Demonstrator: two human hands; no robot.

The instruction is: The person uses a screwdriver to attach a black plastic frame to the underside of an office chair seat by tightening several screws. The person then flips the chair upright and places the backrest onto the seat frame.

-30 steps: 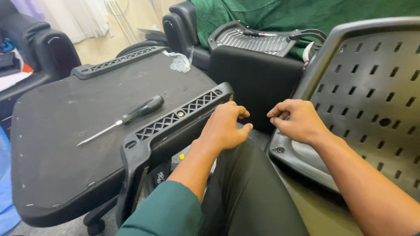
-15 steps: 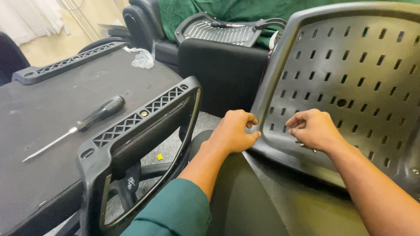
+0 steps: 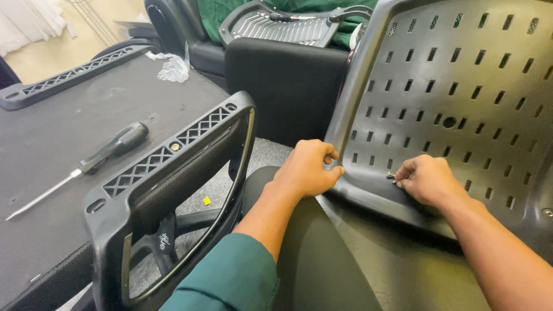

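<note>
A large grey plastic chair back shell (image 3: 461, 103), pierced with rows of small slots, stands tilted at the right and fills much of the view. To the left lies an upturned chair seat (image 3: 69, 161) with a flat dark underside. It bears a black-handled screwdriver (image 3: 86, 167) near its middle and a crumpled clear plastic bag (image 3: 173, 68) at its far edge; what the bag holds cannot be made out. A black armrest (image 3: 173, 190) with a lattice pattern is fixed along the seat's near edge, and a second one (image 3: 69, 78) runs along its far edge.

The left hand (image 3: 305, 170), at the end of a green sleeve, is curled closed around the shell's lower left rim, thumb on the front face. The right hand (image 3: 429, 179) rests against the shell's lower face, just beside the left, fingers pinched shut on a small metal screw (image 3: 390, 175) whose tip touches the plastic near a slot.
</note>
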